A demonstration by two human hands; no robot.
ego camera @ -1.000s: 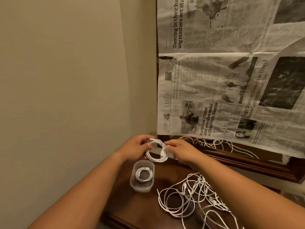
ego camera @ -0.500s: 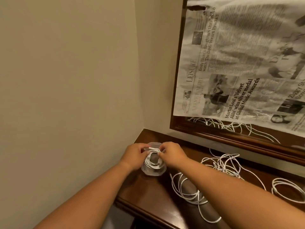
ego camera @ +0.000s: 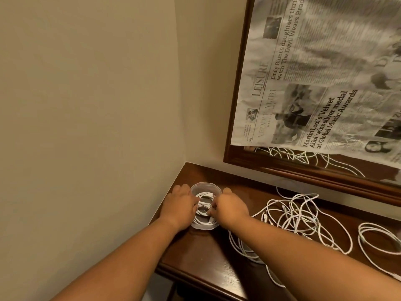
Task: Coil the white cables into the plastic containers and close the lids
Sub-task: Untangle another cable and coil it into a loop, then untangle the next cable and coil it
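At lower centre of the frame, coiled white cables (ego camera: 202,210) were pressed into a clear plastic container (ego camera: 205,186) on the wooden surface (ego camera: 208,255) by the left hand (ego camera: 179,207) and right hand (ego camera: 231,208), fingers curled onto them. Loose cables (ego camera: 301,218) lay at right, a newspaper (ego camera: 321,79) above.

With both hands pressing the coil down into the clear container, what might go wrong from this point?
1. The coiled cable fills the small plastic container almost to its walls; once the left hand and right hand release, it may spring up and block a lid.
2. No lid shows in view, so closing may mean letting go first.
3. The loose cables lie tangled beside the right forearm, which could snag or drag them on the wooden table.
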